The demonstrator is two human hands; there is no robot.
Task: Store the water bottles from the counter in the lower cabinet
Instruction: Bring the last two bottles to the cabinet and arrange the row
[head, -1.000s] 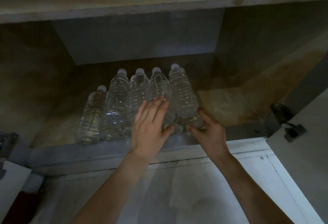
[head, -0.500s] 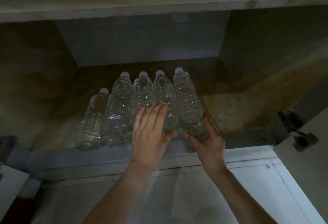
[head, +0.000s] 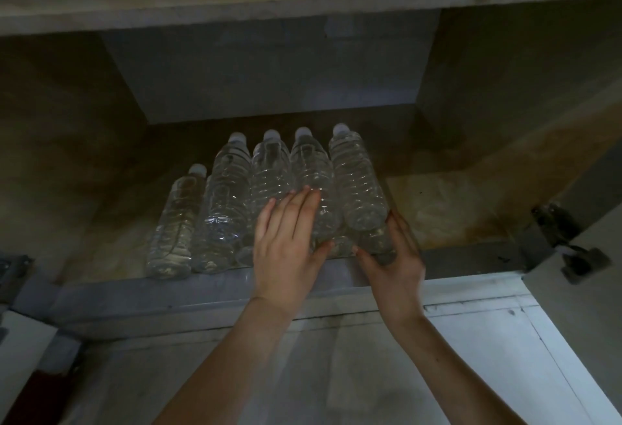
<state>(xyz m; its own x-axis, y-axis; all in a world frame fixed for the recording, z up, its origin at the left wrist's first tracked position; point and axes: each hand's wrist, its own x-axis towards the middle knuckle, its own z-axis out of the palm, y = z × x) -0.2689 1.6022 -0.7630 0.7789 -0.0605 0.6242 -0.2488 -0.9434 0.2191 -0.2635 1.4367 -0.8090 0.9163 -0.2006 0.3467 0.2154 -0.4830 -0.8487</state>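
Water bottles [head: 269, 195] lying on sides in stack on lower cabinet floor [head: 454, 209], caps pointing away from hands, bases near front lip. Left hand [head: 286, 243] flat, fingers spread, palm pressing on top-row bottles. Right hand [head: 393, 256] cupped loosely against right end of stack, bracing bottom bottle there, not clamped. Risk: round bottles, loose stack; releasing brace likely lets top row roll right into bare floor beyond right hand, or slide forward over lip. Hinge [head: 568, 246] further right, well apart.
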